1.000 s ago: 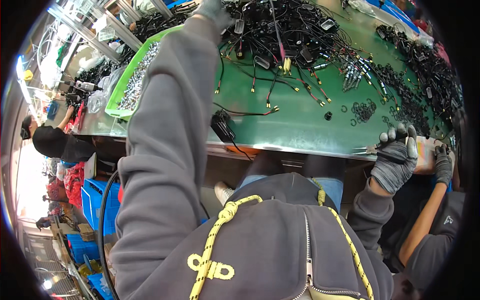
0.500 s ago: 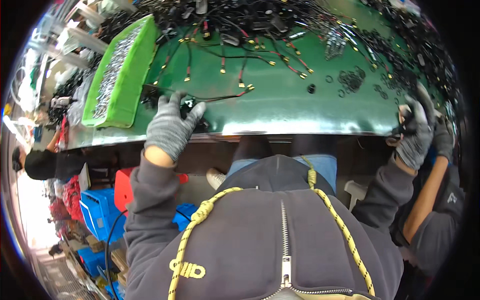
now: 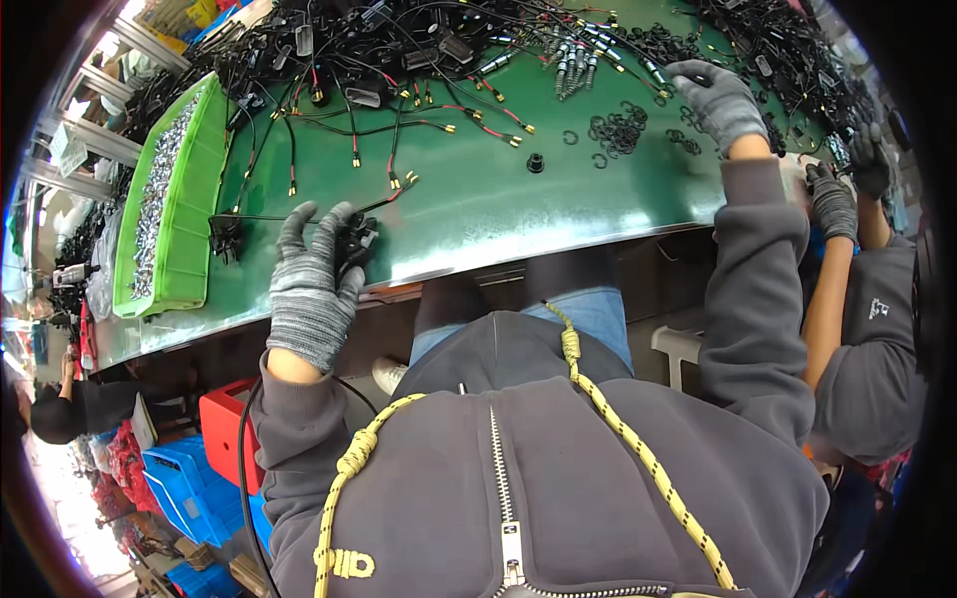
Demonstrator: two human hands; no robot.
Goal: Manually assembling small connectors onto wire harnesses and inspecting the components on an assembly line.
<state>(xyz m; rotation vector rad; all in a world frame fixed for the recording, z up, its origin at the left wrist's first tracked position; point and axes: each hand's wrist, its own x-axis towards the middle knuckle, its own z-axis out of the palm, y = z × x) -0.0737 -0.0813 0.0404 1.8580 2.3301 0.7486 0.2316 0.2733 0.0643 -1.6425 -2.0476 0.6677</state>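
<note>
Lying on the green table, the black part is looking light and stiff, best held by its body. The left hand is framing it, fingers parted, grip unclear; the right hand is hovering near black rings, loosely curled, contents unclear.

A workbench heaped with wired parts marks a workshop.
</note>
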